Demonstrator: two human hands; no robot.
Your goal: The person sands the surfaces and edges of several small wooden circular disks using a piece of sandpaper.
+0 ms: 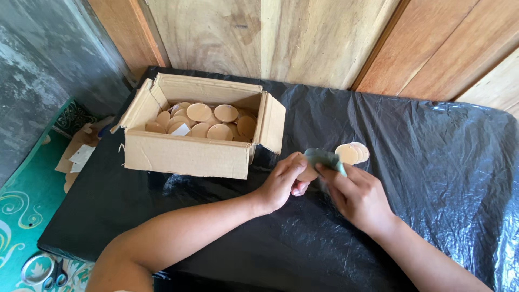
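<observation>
So the left hand (282, 181) pinches a round, flat wooden disc (308, 174) by its edge, and the right hand (357, 194) presses a folded grey-green bit of sandpaper (324, 158) onto it. Both are over crinkly, shiny black plastic sheeting (432, 178). Just beside the sandpaper there's a small stack of smooth pale discs (352, 153). An open, rough cardboard box (189, 154) to the left holds lots more discs (208, 121).

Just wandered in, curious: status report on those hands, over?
Left hand grips a round wooden disc. Right hand presses a greenish sanding pad on it. Finished discs stacked beyond; nothing in the way.
</observation>
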